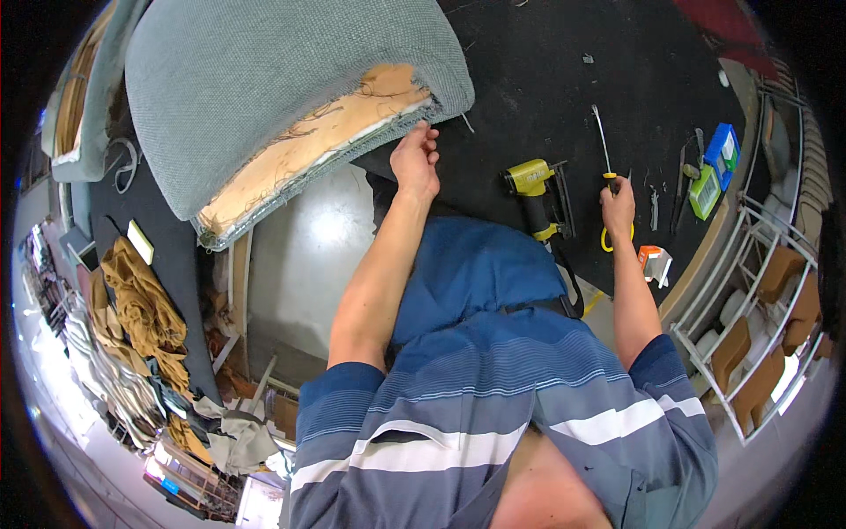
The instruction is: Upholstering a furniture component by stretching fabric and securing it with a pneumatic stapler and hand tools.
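black worktable (529, 79) – left hand (416, 163) pinches grey cushion fabric (264, 79), right hand (618, 210) grips a screwdriver (604, 145) (yellow handle).

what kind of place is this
Most likely an upholstery workshop. A half-covered seat cushion with bare foam lies on a black workbench, a yellow staple gun sits beside it, and fabric scraps are piled at the left.

Black worktable (529, 70) above glossy grey floor (308, 256), white rack (749, 291) beside.
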A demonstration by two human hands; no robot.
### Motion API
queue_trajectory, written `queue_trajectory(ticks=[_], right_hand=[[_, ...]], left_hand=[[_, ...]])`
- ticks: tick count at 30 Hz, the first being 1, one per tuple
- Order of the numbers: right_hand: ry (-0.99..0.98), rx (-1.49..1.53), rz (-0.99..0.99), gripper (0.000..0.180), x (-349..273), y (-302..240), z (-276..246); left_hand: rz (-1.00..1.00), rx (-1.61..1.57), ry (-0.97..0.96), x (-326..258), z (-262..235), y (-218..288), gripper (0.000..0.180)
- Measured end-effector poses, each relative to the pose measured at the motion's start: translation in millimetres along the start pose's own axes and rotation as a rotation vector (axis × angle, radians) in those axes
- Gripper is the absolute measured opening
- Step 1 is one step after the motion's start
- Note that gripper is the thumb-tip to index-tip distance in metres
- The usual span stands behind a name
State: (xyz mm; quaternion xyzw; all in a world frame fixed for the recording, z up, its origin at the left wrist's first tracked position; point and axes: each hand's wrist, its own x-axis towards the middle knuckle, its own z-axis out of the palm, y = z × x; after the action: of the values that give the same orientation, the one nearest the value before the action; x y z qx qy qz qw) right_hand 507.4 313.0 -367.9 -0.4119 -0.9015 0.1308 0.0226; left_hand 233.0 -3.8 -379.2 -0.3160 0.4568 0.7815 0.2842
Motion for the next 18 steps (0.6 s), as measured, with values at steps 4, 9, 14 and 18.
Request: queue_trajectory(ticks=[4,9,14,18], right_hand=[[-0.307,0.566,0.401,0.038,-5,-36,-14],[-0.353,0.694,0.156,0.042,-38,-105,-39],[-0.39,0.547,-0.217,0.046,-52,-165,-52],[-0.351,0.538,-0.317,0.042,-59,-178,-45]], left_hand=[[0.067,0.438,-0.024,2,-17,6,0.023],[0.11,0.352,-0.029,-8,-3,6,0.032],[0.108,0.418,0.011,1,7,8,0.033],[0.051,0.3,-0.037,0,4,4,0.035]])
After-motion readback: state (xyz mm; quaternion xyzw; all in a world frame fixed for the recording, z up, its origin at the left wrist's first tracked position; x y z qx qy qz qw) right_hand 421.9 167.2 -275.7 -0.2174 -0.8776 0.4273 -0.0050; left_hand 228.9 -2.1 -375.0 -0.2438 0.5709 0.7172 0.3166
